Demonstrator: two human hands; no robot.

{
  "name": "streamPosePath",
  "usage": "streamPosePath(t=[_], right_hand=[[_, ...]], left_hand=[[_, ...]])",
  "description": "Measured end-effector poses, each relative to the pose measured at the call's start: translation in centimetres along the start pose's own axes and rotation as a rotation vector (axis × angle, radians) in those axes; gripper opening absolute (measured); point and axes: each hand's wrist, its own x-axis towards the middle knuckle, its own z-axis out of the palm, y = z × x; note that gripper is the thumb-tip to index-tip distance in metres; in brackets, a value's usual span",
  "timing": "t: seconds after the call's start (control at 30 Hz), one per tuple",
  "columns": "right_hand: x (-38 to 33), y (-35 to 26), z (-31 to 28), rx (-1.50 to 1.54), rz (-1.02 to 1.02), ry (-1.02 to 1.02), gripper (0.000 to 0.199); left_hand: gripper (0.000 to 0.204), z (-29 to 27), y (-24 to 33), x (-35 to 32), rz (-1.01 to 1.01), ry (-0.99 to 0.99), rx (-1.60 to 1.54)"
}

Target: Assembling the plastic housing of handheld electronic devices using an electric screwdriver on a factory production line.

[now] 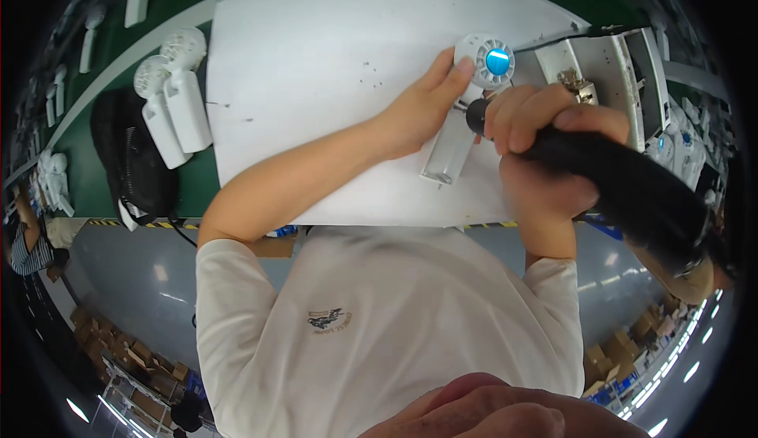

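My left hand (426, 105) grips a white handheld fan (448, 150) near its neck, thumb against the round head with a shiny blue centre. The fan's handle lies toward me, and its lower end seems to show an open hollow. In my right hand (537, 126) is a black electric screwdriver (632, 185), with fingers wrapped round its front part. The bit of the screwdriver points left to the fan's neck and appears to touch it, though the exact contact is too small to tell.
A white sheet (292, 59) covers the work surface. Metal trays (608, 63) with small brassy parts stand at the right. Two white fans (185, 110) and a black bag (130, 162) lie left, on green. More fans (683, 150) sit far right. Another person (31, 245) is far left.
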Motion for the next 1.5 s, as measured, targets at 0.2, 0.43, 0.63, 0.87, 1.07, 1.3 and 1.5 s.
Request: streamPosePath(t=[0.2,0.43,0.63,0.87,1.07,1.3,1.5], right_hand=[[0.3,-2.6,-0.9,0.141,-0.052,0.096,0.060],[0.7,-5.7,-2.3,0.192,-0.147,0.313,0.056],[0.9,-4.7,-1.8,0.219,-0.070,0.327,0.053],[0.7,-5.2,-1.4,0.237,-0.061,0.274,0.051],[0.5,-5.4,-2.5,0.254,-0.050,0.295,0.049],[0.5,-5.8,-2.2,0.288,-0.085,0.273,0.048],[0.4,-6.3,-1.1,0.309,-0.089,0.195,0.048]], left_hand=[[0.047,0.8,2.4,0.0,-0.089,0.040,0.269],[0.082,-6.5,18.1,6.4,0.585,0.356,1.742],[0.088,-10.3,21.2,8.5,0.152,0.360,1.902],[0.101,-11.5,19.0,17.3,0.037,0.975,1.482],[0.089,-10.8,18.1,19.2,0.195,1.101,1.399],[0.089,-1.9,16.7,20.2,0.393,0.870,1.367],[0.055,1.0,5.7,34.7,0.440,0.813,1.093]])
